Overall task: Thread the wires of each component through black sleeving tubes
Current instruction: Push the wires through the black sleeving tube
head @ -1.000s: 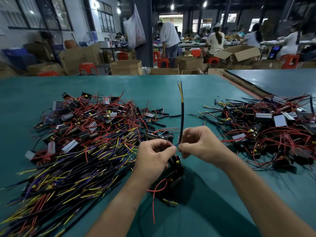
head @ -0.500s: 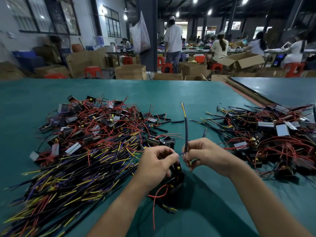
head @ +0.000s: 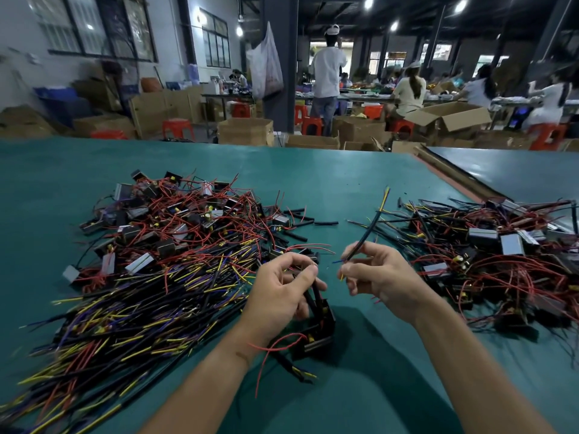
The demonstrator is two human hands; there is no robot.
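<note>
green table (head: 313,177) | our left hand (head: 279,296) grips component (head: 319,332) by its leads | right hand (head: 382,277) pinches sleeving tube (head: 365,233), tilted to 1 o'clock | we should bunch tips, feed straight

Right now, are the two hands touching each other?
Apart. The head view shows green table between the left hand and the right hand.
</note>
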